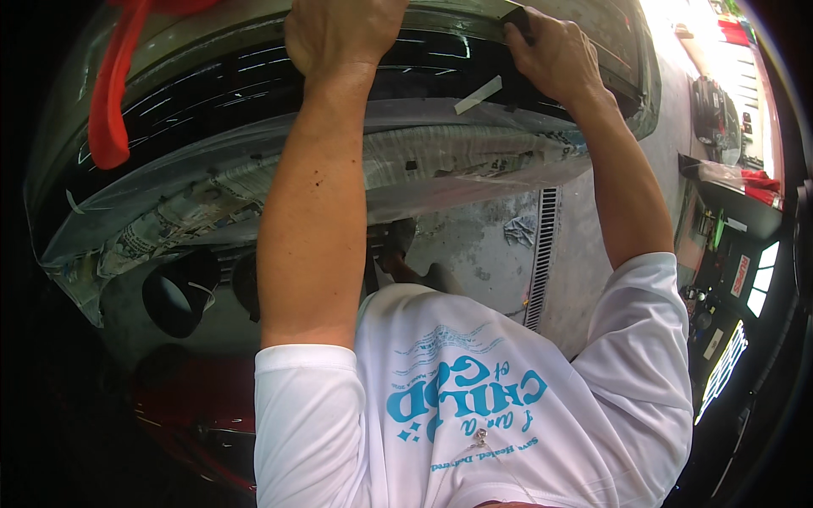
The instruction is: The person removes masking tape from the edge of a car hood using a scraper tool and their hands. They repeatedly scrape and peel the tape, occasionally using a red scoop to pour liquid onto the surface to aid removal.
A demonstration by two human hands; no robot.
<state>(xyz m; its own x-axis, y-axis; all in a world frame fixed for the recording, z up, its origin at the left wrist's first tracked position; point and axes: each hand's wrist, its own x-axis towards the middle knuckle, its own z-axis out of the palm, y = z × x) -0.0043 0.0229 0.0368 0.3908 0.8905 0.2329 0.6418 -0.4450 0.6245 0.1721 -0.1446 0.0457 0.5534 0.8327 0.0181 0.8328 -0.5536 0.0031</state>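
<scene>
Both my arms reach up across a curved car panel (415, 66), glossy black with an olive-grey upper part. My right hand (555, 59) is closed round a small dark block (518, 23), which lies against the panel near its right end. Its thumb shows on the near side, while the far fingers are partly hidden. Over the upper middle of the panel is my left hand (345, 32), back toward me, its fingers cut off by the picture's top edge. A strip of pale tape (478, 95) sticks to the black surface between the hands.
Clear plastic film and newspaper masking (423, 157) hang below the panel. A red curved piece (110, 140) hangs at upper left. On the floor run a drain grate (544, 245) and a crumpled scrap (520, 230). A dark cylinder (179, 292) stands lower left; another car (716, 118) is far right.
</scene>
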